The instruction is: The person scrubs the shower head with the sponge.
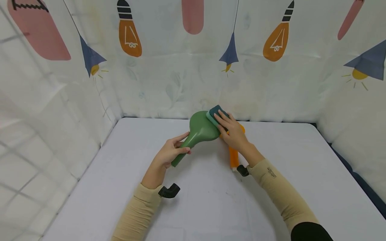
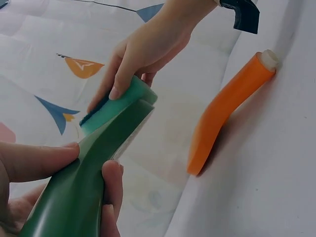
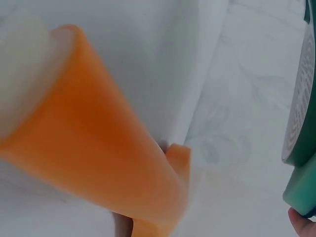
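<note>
A green shower head [image 1: 199, 129] is held up over the table, its smooth back facing the head camera. My left hand [image 1: 174, 149] grips it by the handle, thumb on one side and fingers on the other. Its pale, patterned spray face [image 3: 302, 94] shows in the right wrist view. On the rounded end of the head, my right hand [image 1: 233, 132] holds a two-tone sponge [image 1: 213, 117] against the green back. The sponge's light teal layer [image 2: 116, 111] lies on the shower head; the dark layer is under the fingers.
An orange handled piece [image 1: 234, 157] with a whitish stub [image 2: 269, 59] at its end lies on the white table [image 1: 205, 201], partly hidden behind the right hand. Beyond the table's back edge hangs a printed cloth [image 1: 187, 80]. Black wrist mounts [image 1: 169, 191] stick out by both sleeves.
</note>
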### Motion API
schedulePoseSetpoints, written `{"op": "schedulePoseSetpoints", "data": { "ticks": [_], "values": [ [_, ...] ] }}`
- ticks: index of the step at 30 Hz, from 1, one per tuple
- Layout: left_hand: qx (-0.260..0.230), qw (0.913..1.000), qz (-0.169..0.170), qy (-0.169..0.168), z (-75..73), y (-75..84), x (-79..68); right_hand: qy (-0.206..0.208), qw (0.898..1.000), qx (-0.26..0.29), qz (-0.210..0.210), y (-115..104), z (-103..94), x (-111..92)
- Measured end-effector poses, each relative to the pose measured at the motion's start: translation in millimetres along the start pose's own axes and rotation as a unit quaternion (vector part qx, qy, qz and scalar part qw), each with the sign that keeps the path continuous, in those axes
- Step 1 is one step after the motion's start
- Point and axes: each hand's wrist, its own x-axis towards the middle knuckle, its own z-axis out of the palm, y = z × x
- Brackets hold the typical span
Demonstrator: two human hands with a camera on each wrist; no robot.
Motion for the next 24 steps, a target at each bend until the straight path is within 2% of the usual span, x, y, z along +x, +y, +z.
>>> {"op": "schedulePoseSetpoints", "data": {
  "ticks": [4, 8, 12, 18, 24],
  "values": [
    [-0.006, 0.9999, -0.002, 0.009, -1.2, -0.6, 0.5, 0.038, 0.997, -0.010, -0.060, -1, 6.4, -5],
    [-0.004, 0.9999, 0.001, 0.014, -1.4, -0.5, 0.4, 0.072, 0.987, -0.030, -0.141, -9, 17.1, -9],
    [-0.005, 0.9998, 0.008, 0.017, -0.4, -1.0, 0.7, 0.062, 0.977, -0.056, -0.197, -26, 27.2, -13],
    [-0.011, 0.9998, 0.006, 0.017, 4.0, -1.8, 2.1, 0.021, 0.967, -0.072, -0.242, -45, 33.0, -15],
    [-0.010, 0.9997, 0.012, 0.016, 2.4, -0.1, 0.1, 0.037, 0.968, -0.054, -0.243, -37, 30.5, -6]
  ]
}}
